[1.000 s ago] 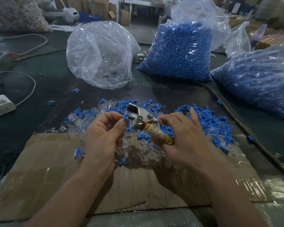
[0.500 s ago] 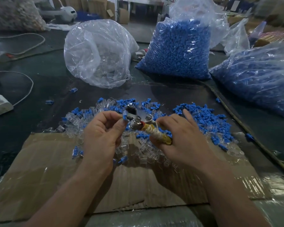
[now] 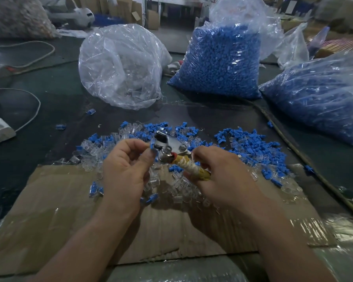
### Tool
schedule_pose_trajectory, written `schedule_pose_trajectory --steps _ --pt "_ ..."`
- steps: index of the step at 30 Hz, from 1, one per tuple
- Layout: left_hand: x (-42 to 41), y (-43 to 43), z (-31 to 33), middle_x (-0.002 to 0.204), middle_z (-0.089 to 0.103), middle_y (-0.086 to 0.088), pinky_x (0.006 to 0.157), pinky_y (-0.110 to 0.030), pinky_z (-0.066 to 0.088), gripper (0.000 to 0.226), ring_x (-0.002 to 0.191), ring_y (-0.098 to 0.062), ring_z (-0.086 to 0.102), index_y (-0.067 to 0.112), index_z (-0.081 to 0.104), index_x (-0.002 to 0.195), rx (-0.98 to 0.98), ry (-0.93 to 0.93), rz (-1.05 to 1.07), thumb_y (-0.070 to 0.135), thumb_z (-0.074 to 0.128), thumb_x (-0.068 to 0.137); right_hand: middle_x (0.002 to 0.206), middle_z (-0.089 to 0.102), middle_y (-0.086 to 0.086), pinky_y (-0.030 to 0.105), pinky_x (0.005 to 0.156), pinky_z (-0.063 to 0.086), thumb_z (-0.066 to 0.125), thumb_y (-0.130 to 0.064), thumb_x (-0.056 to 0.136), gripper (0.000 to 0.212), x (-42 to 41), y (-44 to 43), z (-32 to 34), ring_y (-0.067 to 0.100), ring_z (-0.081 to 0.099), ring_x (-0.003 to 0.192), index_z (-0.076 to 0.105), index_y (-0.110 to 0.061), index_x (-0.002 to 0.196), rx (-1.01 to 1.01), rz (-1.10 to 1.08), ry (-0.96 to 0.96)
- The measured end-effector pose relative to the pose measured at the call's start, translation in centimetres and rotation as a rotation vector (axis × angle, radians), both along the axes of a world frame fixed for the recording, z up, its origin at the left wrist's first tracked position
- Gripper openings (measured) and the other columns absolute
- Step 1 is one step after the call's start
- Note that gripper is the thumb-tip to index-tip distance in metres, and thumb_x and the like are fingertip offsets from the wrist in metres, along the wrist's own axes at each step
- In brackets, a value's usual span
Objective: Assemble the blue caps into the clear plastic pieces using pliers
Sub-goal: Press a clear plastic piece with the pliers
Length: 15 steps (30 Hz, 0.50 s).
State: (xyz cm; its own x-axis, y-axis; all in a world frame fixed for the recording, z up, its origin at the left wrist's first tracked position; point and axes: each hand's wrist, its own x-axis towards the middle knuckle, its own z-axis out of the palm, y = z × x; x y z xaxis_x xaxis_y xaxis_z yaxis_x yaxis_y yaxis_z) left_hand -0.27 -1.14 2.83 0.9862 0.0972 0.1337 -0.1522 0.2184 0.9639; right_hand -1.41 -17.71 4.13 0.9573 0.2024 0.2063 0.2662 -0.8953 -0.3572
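left hand (image 3: 122, 171): pinches blue cap (image 3: 152, 146) at pliers (image 3: 167, 144) head
right hand (image 3: 222, 180): grips the wrapped pliers handle
pile (image 3: 253, 147): loose caps and clear pieces, centre, just far of hands
risk: cap sits tilted — squeeze may crush it, or nip skin

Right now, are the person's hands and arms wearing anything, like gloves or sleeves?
No gloves: the left hand and right hand are bare. The left forearm and right forearm are bare too, with no sleeve, watch, ring or bracelet showing in this view.
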Motion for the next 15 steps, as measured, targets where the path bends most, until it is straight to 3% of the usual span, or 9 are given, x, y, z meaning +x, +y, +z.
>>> schedule_pose_trajectory --steps 4,7,9,12,15 --pt "0.4 0.5 -0.1 0.059 0.058 0.008 0.041 -0.012 0.038 0.014 0.044 -0.001 0.044 0.02 0.057 0.074 0.126 -0.051 0.064 0.008 0.063 0.077 0.087 0.037 -0.017 0.008 0.066 0.022 0.058 -0.051 0.08 0.04 0.3 -0.1 -0.4 0.002 0.035 0.082 0.055 -0.022 0.108 -0.007 -0.028 -0.056" --pt "1.4 2.5 0.2 0.065 0.06 0.009 0.049 -0.01 0.043 0.025 0.053 0.001 0.052 0.029 0.06 0.073 0.324 -0.164 0.284 0.005 0.065 0.078 0.096 0.04 -0.013 0.019 0.076 0.027 0.043 -0.065 0.073 0.061 0.5 -0.9 -0.3 0.004 0.037 0.091 0.056 -0.021 0.113 -0.028 -0.094 -0.111" --pt "2.3 5.2 0.4 0.064 0.061 0.012 0.052 -0.008 0.043 0.025 0.056 0.005 0.055 0.031 0.063 0.068 0.497 -0.167 0.408 0.007 0.066 0.075 0.098 0.042 -0.011 0.023 0.08 0.028 0.045 -0.066 0.067 0.067 0.7 -1.7 -0.4 0.007 0.04 0.094 0.056 -0.021 0.114 -0.008 -0.159 -0.106" --pt "3.6 9.3 -0.3 0.06 0.065 0.009 0.056 -0.024 0.045 0.015 0.057 -0.001 0.057 0.034 0.069 0.067 0.684 0.065 0.354 0.019 0.067 0.07 0.101 0.045 -0.008 0.024 0.081 0.029 0.057 -0.063 0.066 0.065 1.2 -2.9 -0.9 0.006 0.037 0.095 0.053 -0.023 0.117 -0.036 -0.246 -0.058" --pt "3.9 11.3 -0.7 0.062 0.067 -0.007 0.062 -0.046 0.052 0.013 0.06 -0.026 0.06 0.025 0.07 0.066 0.748 0.316 0.219 0.03 0.065 0.056 0.099 0.042 -0.008 0.024 0.081 0.028 0.062 -0.064 0.065 0.07 1.5 -3.7 -1.5 0.006 0.034 0.093 0.05 -0.024 0.121 -0.085 -0.295 -0.008"
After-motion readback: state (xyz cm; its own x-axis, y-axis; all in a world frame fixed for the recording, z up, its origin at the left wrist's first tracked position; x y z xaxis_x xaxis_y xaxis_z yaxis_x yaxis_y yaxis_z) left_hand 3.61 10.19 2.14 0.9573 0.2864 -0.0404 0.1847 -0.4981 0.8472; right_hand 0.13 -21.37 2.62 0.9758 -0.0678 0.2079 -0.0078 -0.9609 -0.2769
